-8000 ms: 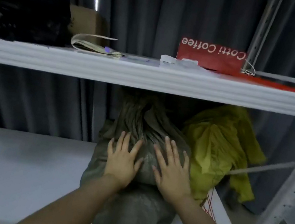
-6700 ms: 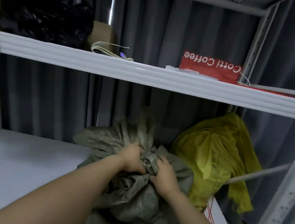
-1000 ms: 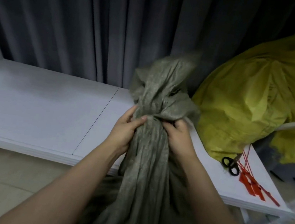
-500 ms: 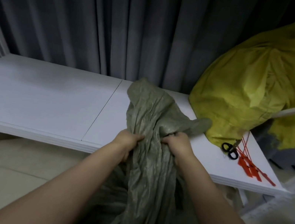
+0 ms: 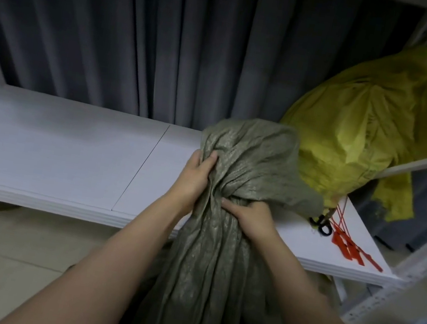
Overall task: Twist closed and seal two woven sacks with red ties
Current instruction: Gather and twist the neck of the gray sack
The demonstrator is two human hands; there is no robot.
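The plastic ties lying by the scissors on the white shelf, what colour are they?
Red, seen in the head view: the plastic ties lie beside the black-handled scissors.

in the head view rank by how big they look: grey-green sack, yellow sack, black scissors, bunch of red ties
1. Grey-green woven sack, though it is nearest the camera, which inflates it.
2. Yellow woven sack.
3. Bunch of red plastic ties.
4. Black-handled scissors, partly hidden, so this last ranking is unsure.

I find no readable text, label, brand or number here. Grey sack (image 5: 245, 167), yellow sack (image 5: 358, 135), white shelf (image 5: 53, 152), red ties (image 5: 348, 245): I see all surfaces plain, no print to read.
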